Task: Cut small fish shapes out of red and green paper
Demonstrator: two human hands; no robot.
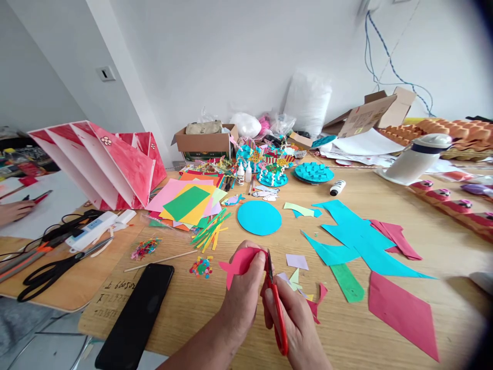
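Honestly, the left hand (243, 282) pinched the pink paper fish (243, 260) beside red-handled scissors (276, 299) gripped in the right hand (295, 308), so slipping risked a nick.

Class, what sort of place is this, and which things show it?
Probably a craft room or art classroom: the right hand holds red-handled scissors, the left hand a pink paper cut-out, and coloured sheets lie piled on the table.

Dark handwriting (118, 298) upside down on the wooden table (185, 316) is too unclear to read.
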